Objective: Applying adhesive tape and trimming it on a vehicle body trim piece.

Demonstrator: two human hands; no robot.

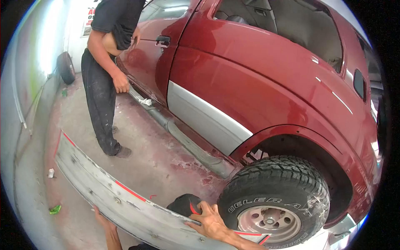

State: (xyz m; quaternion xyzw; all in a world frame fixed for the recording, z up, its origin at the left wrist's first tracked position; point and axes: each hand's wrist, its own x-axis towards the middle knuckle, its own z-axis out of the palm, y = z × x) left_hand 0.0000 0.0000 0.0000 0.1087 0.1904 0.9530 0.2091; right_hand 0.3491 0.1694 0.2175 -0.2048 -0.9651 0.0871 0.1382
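A long grey trim panel (pixel 137 217) runs slantwise across the lower part of the view, with strips of red tape (pixel 125 190) along its upper edge. My left hand (pixel 107 227) is closed on the panel's lower edge, its fingers partly hidden. Over the upper edge, my right hand (pixel 210 221) has its fingers bent and appears to pinch a loose curl of red tape strip (pixel 193 208). Between the taped stretches, part of that edge shows no red. Behind the right fingers is a rounded black object (pixel 180 203), whose kind I cannot make out.
A dark red vehicle (pixel 241 75) with a silver lower door panel (pixel 204 116) and side step (pixel 187 146) stands to the right. Its big tyre (pixel 271 179) is close to my right hand. Another person (pixel 100 83) stands far left, one hand by a strip with crumpled white material.
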